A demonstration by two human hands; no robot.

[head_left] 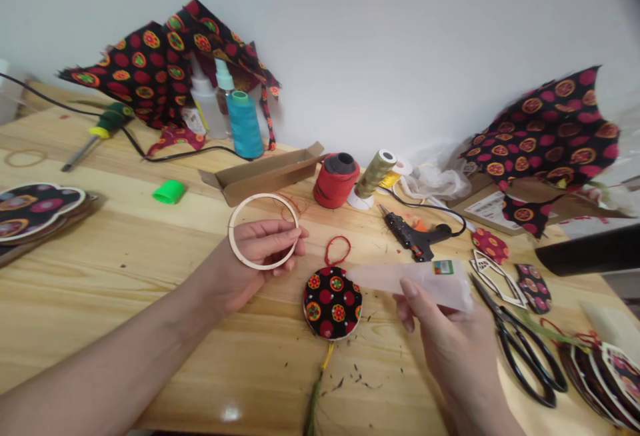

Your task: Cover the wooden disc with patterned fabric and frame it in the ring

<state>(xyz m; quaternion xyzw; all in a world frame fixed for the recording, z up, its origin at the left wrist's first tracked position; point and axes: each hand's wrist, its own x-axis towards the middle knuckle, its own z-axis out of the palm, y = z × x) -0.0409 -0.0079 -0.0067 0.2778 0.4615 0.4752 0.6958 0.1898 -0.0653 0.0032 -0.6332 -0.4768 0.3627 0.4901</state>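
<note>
My left hand (253,266) pinches a thin pale wooden ring (233,249) between thumb and fingers, tilted up above the table. In my right hand (453,346) is a translucent squeeze bottle (380,276) with a small green label, its narrow tip pointing left. Between the hands, on the table, lies a round pendant (332,304) covered in black fabric with red and orange circles. A red cord loop (329,249) rises from its top, and a green tassel (313,393) trails from its bottom. The bottle's tip is close to the pendant's upper right edge; I cannot tell whether they touch.
Behind stand a red thread spool (336,186), a blue thread cone (245,131) and an open cardboard box (265,173). A glue gun (415,236) and black scissors (525,349) lie right. A screwdriver (103,126) and green cap (169,191) are left. Patterned fabric (555,133) rests on a carton.
</note>
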